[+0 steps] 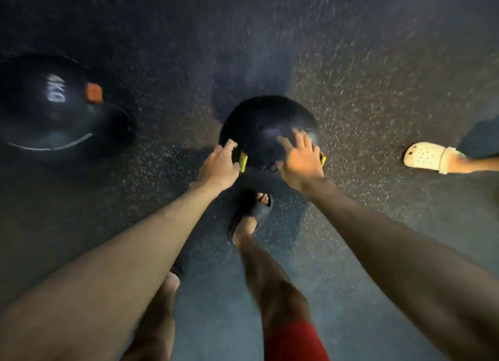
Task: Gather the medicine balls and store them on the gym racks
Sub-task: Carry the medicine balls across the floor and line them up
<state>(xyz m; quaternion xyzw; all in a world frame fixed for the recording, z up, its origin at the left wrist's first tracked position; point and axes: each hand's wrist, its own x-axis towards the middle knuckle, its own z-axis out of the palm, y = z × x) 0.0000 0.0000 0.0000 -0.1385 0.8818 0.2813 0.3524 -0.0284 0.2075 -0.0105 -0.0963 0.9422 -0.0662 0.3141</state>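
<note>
A black medicine ball with yellow marks (266,126) lies on the dark speckled floor in the middle of the head view. My left hand (220,162) reaches to its left side, fingers spread and relaxed, at or just touching the ball. My right hand (301,158) lies over its right top with fingers spread. Whether either hand presses the ball is blurred. A second, larger black medicine ball with white lettering and an orange patch (54,104) sits on the floor at the far left.
My own legs and dark sandals (252,212) stand just behind the middle ball. Another person's foot in a white clog (426,157) is at the right edge. Rubber gym floor (351,63) stretches ahead. No rack shows.
</note>
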